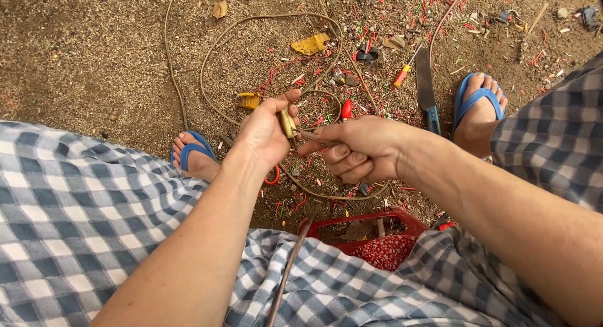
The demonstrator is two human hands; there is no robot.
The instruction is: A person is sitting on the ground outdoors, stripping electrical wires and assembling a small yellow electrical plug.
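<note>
My left hand (264, 132) grips a small yellowish tool or plug piece (288, 122) between thumb and fingers. My right hand (358, 148) is closed on a thin metal tool (311, 137) whose tip meets that piece. A long tan cable (207, 57) loops over the dirt ground beyond both hands and runs back under them. Both hands hover above the ground between my knees, which are covered by blue checked cloth (75, 220).
My feet wear blue flip-flops (191, 148) (474, 101). A large knife with a blue handle (426, 85), an orange-handled screwdriver (405, 68) and yellow scraps (311, 44) lie on the dirt among several red wire bits. A red plastic stool (370, 226) sits below me.
</note>
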